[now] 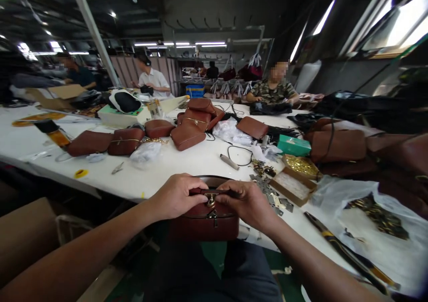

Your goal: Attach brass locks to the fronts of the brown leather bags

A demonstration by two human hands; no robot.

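A dark red-brown leather bag (207,227) is held upright at the near table edge, above my lap. My left hand (175,197) pinches the left part of its top strap between thumb and fingers. Opposite it, my right hand (245,200) pinches the strap's right part the same way. Between my two thumbs sits a brass-coloured clasp (211,199), with a zipper pull (215,221) hanging just below. Part of the bag's rim is hidden behind my hands.
Brown bags (189,135) are piled across the white table (160,170). On the right lie a green box (293,145), a carton of gold pieces (301,165), metal plates, a long-handled tool (347,253) and a plastic bag of fittings (377,217). Several people sit beyond.
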